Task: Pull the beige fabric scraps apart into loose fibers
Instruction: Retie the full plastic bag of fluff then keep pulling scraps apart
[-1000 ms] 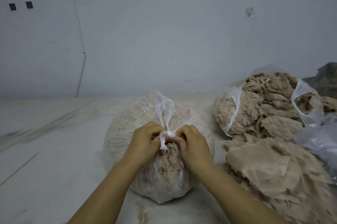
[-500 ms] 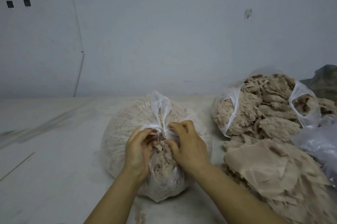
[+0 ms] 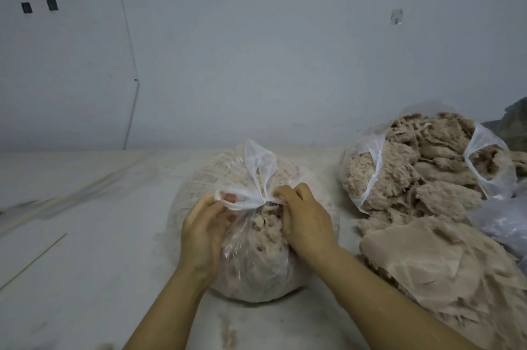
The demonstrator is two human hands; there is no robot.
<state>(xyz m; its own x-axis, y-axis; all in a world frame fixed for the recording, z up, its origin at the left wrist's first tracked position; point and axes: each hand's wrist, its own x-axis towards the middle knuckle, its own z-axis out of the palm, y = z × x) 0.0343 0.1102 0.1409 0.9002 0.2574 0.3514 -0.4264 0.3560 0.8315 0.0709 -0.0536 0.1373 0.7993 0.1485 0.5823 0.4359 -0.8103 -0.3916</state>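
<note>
A round clear plastic bag (image 3: 256, 270) stuffed with beige fibers sits in front of me on the pale floor. Its two handles (image 3: 261, 173) are tied together at the top. My left hand (image 3: 204, 232) pinches the left handle strip, which stretches out sideways from the knot. My right hand (image 3: 306, 221) grips the plastic at the knot from the right. A heap of flat beige fabric scraps (image 3: 439, 270) lies at the lower right, beside my right forearm.
A second, open plastic bag (image 3: 370, 167) heaped with beige fibers stands at the right, behind the scrap heap. Crumpled greyish plastic (image 3: 502, 221) lies at the far right edge. A grey wall (image 3: 256, 50) rises close behind the bags.
Both hands began closed tight over the knot. They have shifted apart a little, and the left hand has drawn a handle strip out to the left.
</note>
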